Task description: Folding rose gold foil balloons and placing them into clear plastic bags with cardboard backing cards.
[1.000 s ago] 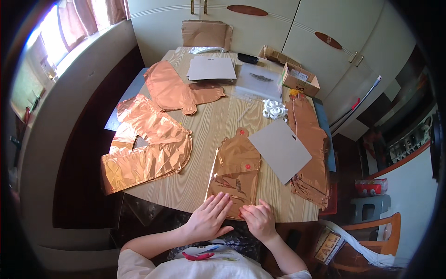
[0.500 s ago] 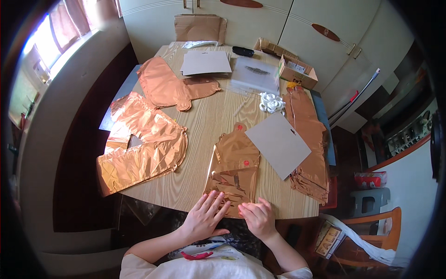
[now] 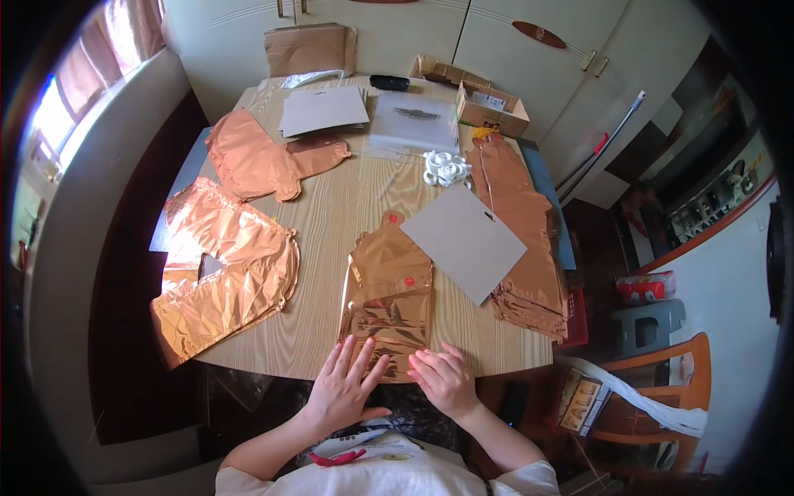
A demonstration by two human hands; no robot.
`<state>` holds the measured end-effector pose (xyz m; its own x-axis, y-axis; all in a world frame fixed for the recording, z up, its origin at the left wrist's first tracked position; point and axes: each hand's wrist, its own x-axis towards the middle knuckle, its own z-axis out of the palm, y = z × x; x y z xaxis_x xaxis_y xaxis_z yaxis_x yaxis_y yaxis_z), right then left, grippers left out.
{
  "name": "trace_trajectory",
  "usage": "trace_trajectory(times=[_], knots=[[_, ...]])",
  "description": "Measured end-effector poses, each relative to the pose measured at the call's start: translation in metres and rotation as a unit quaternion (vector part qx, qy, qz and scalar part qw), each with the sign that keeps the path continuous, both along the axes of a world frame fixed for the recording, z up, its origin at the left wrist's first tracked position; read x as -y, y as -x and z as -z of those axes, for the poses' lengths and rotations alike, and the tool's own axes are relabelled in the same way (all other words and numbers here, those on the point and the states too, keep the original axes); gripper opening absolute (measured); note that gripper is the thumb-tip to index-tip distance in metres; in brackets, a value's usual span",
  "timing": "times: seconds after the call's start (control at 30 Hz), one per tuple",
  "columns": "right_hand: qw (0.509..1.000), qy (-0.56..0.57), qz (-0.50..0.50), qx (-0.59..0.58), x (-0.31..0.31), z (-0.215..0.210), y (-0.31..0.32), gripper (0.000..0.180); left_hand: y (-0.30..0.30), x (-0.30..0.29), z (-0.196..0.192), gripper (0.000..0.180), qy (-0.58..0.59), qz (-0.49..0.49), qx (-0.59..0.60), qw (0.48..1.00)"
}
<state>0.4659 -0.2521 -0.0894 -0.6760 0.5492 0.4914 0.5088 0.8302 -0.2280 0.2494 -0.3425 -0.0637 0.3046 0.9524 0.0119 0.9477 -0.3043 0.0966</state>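
Note:
A folded copper-coloured foil balloon (image 3: 389, 273) with two red round spots lies at the table's near edge in front of me. My left hand (image 3: 351, 380) rests flat on its lower end with the fingers spread. My right hand (image 3: 442, 380) is closed at the balloon's lower right edge, fingertips drawn together on the foil and the index finger slightly raised. A grey-white card (image 3: 465, 242) with a slot lies tilted just right of the balloon. Beyond it is a stack of flat copper foil balloons (image 3: 525, 240).
More foil balloons (image 3: 227, 256) spread over the left side, with matte ones (image 3: 265, 157) behind. At the back are grey cards (image 3: 322, 112), clear plastic bags (image 3: 413, 120) and a cardboard box (image 3: 494, 107). White ribbon rolls (image 3: 447, 169) sit at right. A wooden chair (image 3: 699, 372) stands lower right.
The whole view has shifted, so the table and its contents sit further left. My left hand stays flat on the foil, and my right fingers have loosened slightly at its edge.

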Motion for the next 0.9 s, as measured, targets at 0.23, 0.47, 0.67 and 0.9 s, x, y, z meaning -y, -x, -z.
trace_trajectory(times=[0.23,0.47,0.67,0.9], knots=[[0.996,0.05,-0.056,0.053,-0.012,-0.01,0.002,0.035,0.0,0.001,0.0,0.095,-0.003,0.002,0.006,1.0],[0.972,0.1,-0.093,0.193,-0.049,-0.027,0.002,0.076,0.0,0.001,0.002,0.096,-0.006,0.005,0.013,1.0],[0.964,0.079,-0.062,0.246,-0.077,-0.024,0.008,0.118,0.0,0.002,-0.002,0.097,0.001,0.002,0.002,1.0],[0.968,0.058,-0.03,0.243,-0.115,-0.016,0.02,0.113,0.0,0.002,-0.003,0.098,-0.003,0.002,0.002,1.0]])
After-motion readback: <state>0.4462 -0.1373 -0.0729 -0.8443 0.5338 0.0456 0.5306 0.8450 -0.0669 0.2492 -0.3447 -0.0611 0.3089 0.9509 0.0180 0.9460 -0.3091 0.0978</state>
